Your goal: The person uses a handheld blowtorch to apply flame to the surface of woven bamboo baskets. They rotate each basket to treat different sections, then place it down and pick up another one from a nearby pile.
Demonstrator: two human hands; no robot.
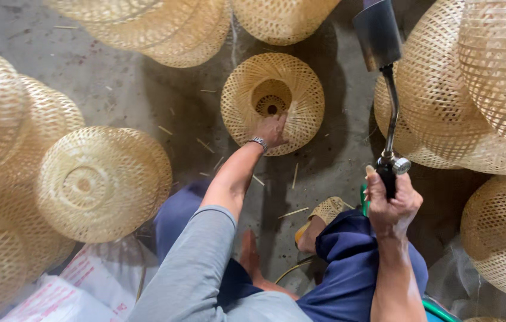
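We look down on a person seated on a concrete floor (116, 83), ringed by stacks of woven bamboo lampshades. One lampshade (272, 101) sits alone on the floor at twelve o'clock from the knees, its open mouth facing up, so its inside and rim are easy to reach. The left hand (272, 129) rests on that shade's near rim at six o'clock, fingers curled loosely over the weave, steadying it. The right hand (391, 203), at three o'clock, is closed tight around the black grip of a gas torch (378, 36), whose metal nozzle points up and away from the shade and from the stacked shades (474, 89) just beside it. We see no flame.
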